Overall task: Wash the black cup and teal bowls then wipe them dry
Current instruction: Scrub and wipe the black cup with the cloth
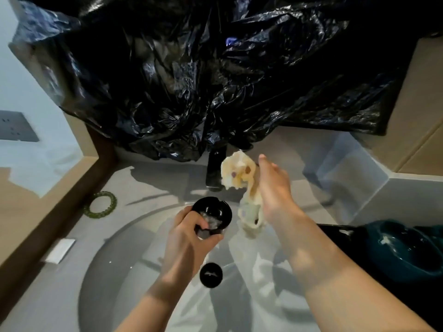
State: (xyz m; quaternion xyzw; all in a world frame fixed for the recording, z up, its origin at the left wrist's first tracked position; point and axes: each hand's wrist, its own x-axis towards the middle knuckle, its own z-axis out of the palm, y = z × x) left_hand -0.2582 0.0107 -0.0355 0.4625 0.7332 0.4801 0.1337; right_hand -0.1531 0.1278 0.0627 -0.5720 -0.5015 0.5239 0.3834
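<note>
Step in hand looks like washing the cup, bowls not started. Left hand grips the black cup from the near side, fingers curled round its wall, mouth tipped toward the camera, over the back of the sink just below the tap. Whitish stuff inside the cup, foam or water, can't tell which. Right hand holds a pale cloth just right of the cup, thumb up, fingers hidden behind the cloth; the cloth hangs loose, not touching the cup. No visible stream from the tap. Teal bowls sit at the right edge of the worktop, well apart from both hands. Black drain plug mid-basin. Next move probably: bring the cloth into the cup mouth and scrub, left hand keeping a firm grip since a wet cup may slip; then rinse and go for the bowls.
</note>
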